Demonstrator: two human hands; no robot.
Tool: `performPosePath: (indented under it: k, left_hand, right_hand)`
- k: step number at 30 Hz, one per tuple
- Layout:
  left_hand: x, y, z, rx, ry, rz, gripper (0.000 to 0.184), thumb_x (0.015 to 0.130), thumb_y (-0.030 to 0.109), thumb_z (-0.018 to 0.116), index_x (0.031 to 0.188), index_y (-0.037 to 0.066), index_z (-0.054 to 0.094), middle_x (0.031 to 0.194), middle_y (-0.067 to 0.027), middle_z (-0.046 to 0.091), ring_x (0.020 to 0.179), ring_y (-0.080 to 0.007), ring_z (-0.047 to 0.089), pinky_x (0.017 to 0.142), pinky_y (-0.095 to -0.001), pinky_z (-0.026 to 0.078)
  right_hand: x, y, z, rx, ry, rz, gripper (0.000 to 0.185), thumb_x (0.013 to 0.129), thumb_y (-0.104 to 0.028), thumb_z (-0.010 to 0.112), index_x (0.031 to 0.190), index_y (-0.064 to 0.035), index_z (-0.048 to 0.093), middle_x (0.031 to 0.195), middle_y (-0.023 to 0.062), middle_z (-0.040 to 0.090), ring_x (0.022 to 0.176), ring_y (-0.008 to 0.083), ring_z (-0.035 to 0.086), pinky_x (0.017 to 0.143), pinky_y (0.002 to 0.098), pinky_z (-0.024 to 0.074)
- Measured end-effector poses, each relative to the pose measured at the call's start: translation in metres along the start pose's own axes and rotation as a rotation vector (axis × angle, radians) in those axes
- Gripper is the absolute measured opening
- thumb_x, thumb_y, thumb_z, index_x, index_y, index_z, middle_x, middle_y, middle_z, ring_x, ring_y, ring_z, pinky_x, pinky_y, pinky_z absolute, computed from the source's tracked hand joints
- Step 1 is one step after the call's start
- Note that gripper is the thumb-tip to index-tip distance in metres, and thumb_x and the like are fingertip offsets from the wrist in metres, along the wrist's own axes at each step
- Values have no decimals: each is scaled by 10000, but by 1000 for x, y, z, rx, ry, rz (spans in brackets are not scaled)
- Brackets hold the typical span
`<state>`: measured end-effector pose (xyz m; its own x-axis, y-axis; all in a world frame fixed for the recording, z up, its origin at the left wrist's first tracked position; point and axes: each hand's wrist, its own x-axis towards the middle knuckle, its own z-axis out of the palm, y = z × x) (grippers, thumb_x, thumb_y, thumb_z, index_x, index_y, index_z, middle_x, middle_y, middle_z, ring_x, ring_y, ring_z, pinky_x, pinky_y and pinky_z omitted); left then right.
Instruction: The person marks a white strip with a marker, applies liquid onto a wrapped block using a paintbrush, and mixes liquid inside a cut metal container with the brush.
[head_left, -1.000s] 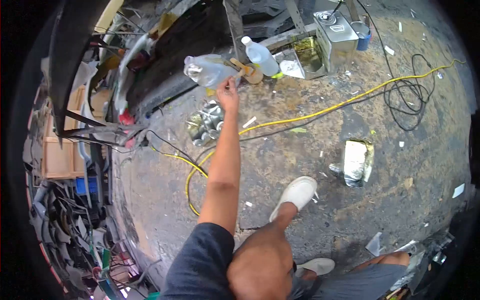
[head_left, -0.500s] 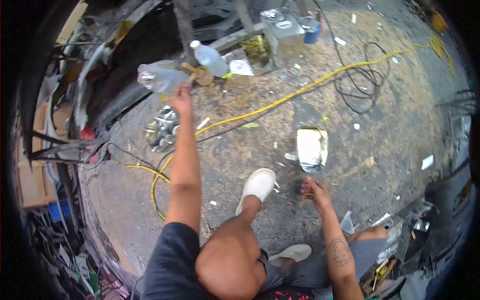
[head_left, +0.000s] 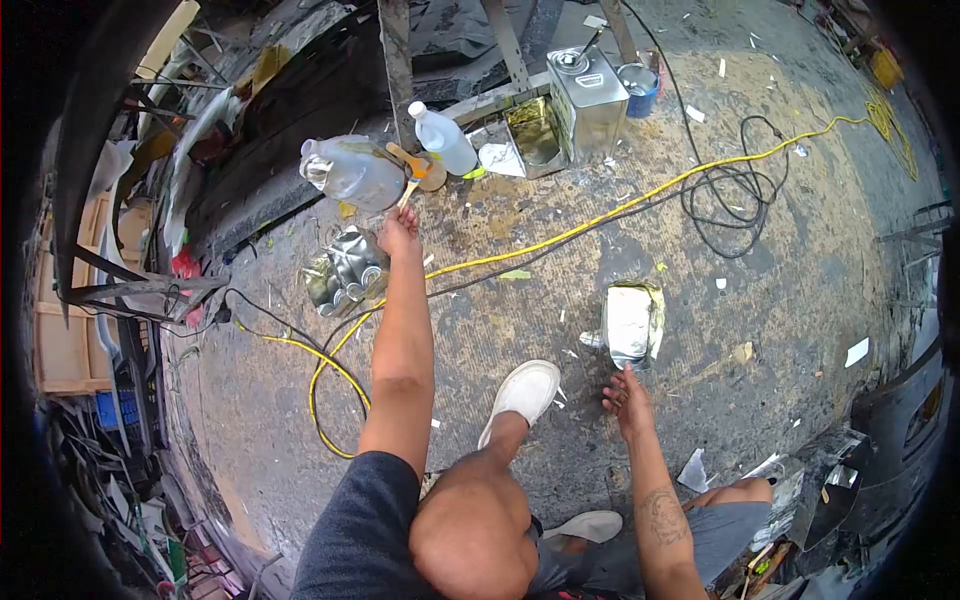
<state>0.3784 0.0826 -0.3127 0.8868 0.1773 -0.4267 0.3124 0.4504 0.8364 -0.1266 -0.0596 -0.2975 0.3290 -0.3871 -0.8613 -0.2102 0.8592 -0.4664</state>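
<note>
My left hand point(head_left: 400, 234) is closed on the pale lower end of a small brush-like tool point(head_left: 409, 162) with an orange part; its exact kind is unclear. Close behind it stands a small brown cup point(head_left: 432, 174), with a large translucent jug point(head_left: 360, 172) to the left and a white-capped bottle point(head_left: 447, 140) beyond. My right hand point(head_left: 630, 402) has its fingers apart, one fingertip at the near edge of a shiny, cut-open metal tin point(head_left: 630, 322) on the floor. Whether that finger presses on the tin I cannot tell.
A crumpled metal can point(head_left: 350, 268) lies left of my left hand. A yellow cable point(head_left: 560, 233) and a black cable point(head_left: 735, 215) cross the floor. At the back stand a square metal can point(head_left: 590, 100), a cut-open tin tray point(head_left: 538, 135) and a blue pot point(head_left: 640, 90).
My left hand has drawn slightly back from the jug, still at the brush-like tool. My right hand has come up to the tin's near edge. The whole view has shifted a little.
</note>
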Motion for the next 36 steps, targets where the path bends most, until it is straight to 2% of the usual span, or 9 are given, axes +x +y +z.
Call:
performPosePath:
  k: [10, 12, 16, 18, 19, 25, 31, 34, 36]
  left_hand:
    - [-8, 10, -15, 9, 22, 11, 172, 854, 122, 599, 940, -26, 579, 807, -113, 654, 560, -137, 567, 473, -243, 469]
    - [-21, 20, -5, 247, -115, 310, 210, 865, 128, 589, 970, -54, 600, 789, -106, 654, 573, -116, 570, 464, -233, 451]
    - [9, 32, 22, 563, -238, 500, 235, 865, 167, 586, 970, -36, 644, 785, -132, 660, 599, -174, 600, 515, -293, 473]
    - [2, 38, 37, 1172, -211, 1177, 229, 858, 197, 572, 943, 13, 677, 764, -174, 653, 645, -283, 622, 596, -369, 482]
    - [-8, 41, 46, 1123, -276, 1037, 225, 846, 211, 566, 952, 48, 680, 787, -201, 640, 728, -362, 615, 698, -415, 474]
    - [-1, 37, 47, 1298, -352, 1124, 220, 843, 196, 584, 954, 31, 678, 836, -202, 636, 765, -324, 611, 691, -398, 470]
    - [-16, 34, 27, 1121, -268, 1159, 194, 844, 171, 595, 948, 31, 680, 786, -186, 624, 695, -299, 599, 637, -387, 465]
    - [15, 17, -2, 1007, -217, 931, 184, 826, 168, 595, 907, 27, 680, 694, -174, 625, 620, -296, 595, 622, -394, 473]
    - [8, 21, -4, 1082, -190, 971, 181, 818, 166, 591, 881, 19, 678, 673, -172, 623, 611, -303, 598, 620, -397, 475]
  right_hand:
    - [11, 1, -2, 92, 24, 1, 460, 828, -443, 633, 1042, -52, 521, 952, 50, 554, 789, 170, 582, 622, 324, 498]
    - [11, 1, 0, 97, 26, 9, 451, 824, -438, 642, 1034, -57, 524, 956, 49, 562, 793, 168, 583, 625, 321, 500]
    - [6, 3, 8, 120, 81, -93, 392, 823, -391, 660, 1008, -68, 534, 954, 52, 582, 812, 163, 588, 629, 318, 509]
    - [5, 5, 8, 158, 87, -109, 371, 823, -374, 665, 1000, -74, 537, 950, 52, 586, 817, 161, 589, 630, 317, 512]
    - [6, 7, 10, 174, 94, -116, 364, 823, -369, 667, 998, -78, 538, 946, 51, 587, 823, 160, 590, 634, 320, 514]
    - [10, 8, 8, 286, 78, -126, 299, 840, -264, 630, 1036, -69, 516, 1070, 92, 510, 990, 238, 537, 729, 378, 521]
    - [29, 11, 0, 331, 111, -336, 230, 836, -227, 587, 962, -59, 493, 968, 69, 521, 896, 229, 538, 803, 461, 502]
    - [21, -6, 5, 316, 76, -367, 174, 848, -227, 601, 841, -101, 481, 861, 22, 494, 816, 138, 500, 826, 366, 479]
    - [23, -14, 5, 287, 70, -369, 180, 841, -211, 618, 834, -97, 478, 848, 20, 496, 815, 136, 503, 819, 343, 473]
